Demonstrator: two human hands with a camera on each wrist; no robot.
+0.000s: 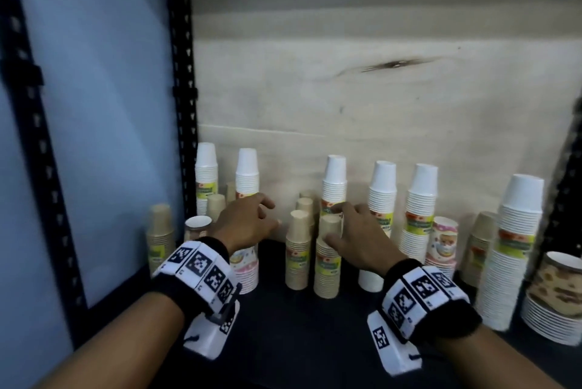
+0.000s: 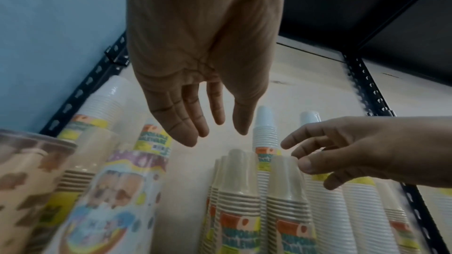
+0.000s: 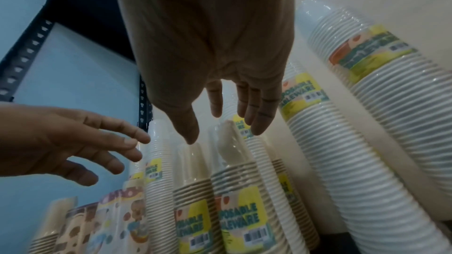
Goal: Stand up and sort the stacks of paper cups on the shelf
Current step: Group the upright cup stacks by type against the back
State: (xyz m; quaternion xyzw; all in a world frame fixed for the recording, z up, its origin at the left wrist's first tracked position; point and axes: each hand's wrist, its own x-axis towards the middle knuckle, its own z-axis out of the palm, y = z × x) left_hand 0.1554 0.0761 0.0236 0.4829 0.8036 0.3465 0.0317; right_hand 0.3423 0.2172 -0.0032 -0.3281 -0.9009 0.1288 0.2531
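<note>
My left hand hovers spread, holding nothing, at frame centre-left. My right hand is open, thumb touching the kraft cup stack at centre of the shelf.

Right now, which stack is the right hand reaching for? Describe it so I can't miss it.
On the dark shelf, look at mid-front. Two short tan stacks stand side by side; it is the right one, under the right hand. The white stacks behind are taller.
</note>
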